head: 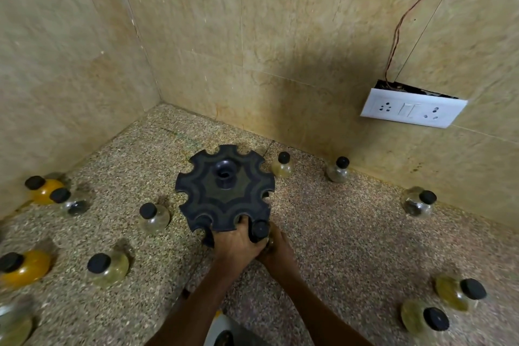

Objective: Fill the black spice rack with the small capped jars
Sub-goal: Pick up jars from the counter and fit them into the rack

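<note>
The black spice rack (pixel 224 191), a round notched carousel with a centre hub, stands on the speckled counter with its slots bare. My left hand (pixel 231 243) grips its near edge. Beside it, my right hand (pixel 276 248) holds a small black-capped jar (pixel 259 229) at a notch on the near rim; the jar's glass body is mostly hidden. Several capped jars stand loose around the rack: yellow ones (pixel 46 191) (pixel 24 267) at left, clear ones (pixel 154 216) (pixel 108 268) nearer, others behind (pixel 282 166) (pixel 338 171) and at right (pixel 418 202) (pixel 460 292).
Tiled walls close the counter at left and behind, meeting in a corner. A white socket plate (pixel 412 108) hangs loose from the right wall with a wire running up. A white object (pixel 222 326) shows at the bottom edge between my forearms.
</note>
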